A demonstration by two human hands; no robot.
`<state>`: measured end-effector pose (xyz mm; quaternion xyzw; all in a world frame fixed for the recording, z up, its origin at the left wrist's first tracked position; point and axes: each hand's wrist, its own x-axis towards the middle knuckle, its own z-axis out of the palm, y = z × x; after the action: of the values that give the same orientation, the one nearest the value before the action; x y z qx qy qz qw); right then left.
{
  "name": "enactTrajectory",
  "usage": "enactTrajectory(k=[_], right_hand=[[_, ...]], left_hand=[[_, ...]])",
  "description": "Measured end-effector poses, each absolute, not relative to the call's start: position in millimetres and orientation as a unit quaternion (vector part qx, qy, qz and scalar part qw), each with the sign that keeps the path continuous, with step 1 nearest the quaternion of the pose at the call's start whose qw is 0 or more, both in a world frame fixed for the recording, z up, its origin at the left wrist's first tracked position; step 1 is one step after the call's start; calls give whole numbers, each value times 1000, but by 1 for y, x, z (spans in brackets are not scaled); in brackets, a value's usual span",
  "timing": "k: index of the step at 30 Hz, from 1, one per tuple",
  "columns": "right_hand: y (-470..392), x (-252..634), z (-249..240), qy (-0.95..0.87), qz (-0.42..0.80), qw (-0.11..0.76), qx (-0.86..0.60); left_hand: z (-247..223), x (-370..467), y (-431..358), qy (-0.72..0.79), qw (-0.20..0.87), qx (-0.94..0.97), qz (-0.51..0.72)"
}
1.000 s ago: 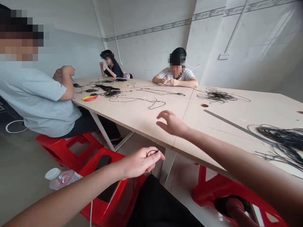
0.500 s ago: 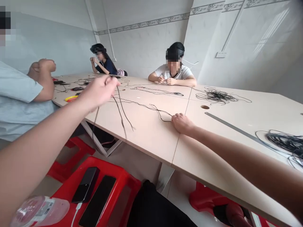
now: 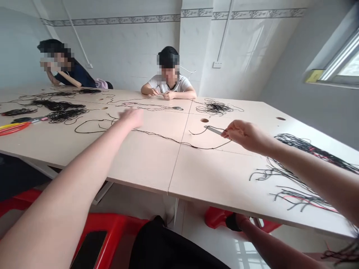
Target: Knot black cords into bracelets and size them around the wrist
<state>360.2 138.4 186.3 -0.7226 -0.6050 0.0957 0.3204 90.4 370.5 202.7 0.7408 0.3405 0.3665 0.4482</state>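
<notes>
A long black cord (image 3: 179,142) runs across the pale table between my hands. My right hand (image 3: 242,134) is raised a little above the tabletop, its fingers pinched on the right part of the cord, over a metal ruler (image 3: 214,130). My left hand (image 3: 133,117) is blurred by motion over the cord's left part; its fingers are too smeared to read. Left of it, the cord spreads into a loop and loose ends on the table.
Black cord bundles lie on the table (image 3: 146,164) at left, at far centre (image 3: 215,107) and at right (image 3: 297,144). Yellow and red loops (image 3: 17,127) sit at the left edge. Two people sit across. A red stool (image 3: 112,224) with a phone stands below.
The view has turned right. My right hand has lifted off the table with the cord. My left hand has moved to the cord's left part, and the strands that hung from it now lie lower.
</notes>
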Motion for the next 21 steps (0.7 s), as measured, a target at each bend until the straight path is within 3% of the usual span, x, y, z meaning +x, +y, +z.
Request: enactTrajectory(k=[6,11,16,21], right_hand=[[121,337,218,-601,178,463,-627],[38,341,237,-525,270,573,-568],[-60,373,224,-417,281,606,-616],[-134,407,191,-306,237,609,-692]], left_hand=[[195,188,261,144,462,844,233],[213,165,211,64,593,780,187],[229,119,184,140,633,731,213],[222,104,148,207,630,732,157]])
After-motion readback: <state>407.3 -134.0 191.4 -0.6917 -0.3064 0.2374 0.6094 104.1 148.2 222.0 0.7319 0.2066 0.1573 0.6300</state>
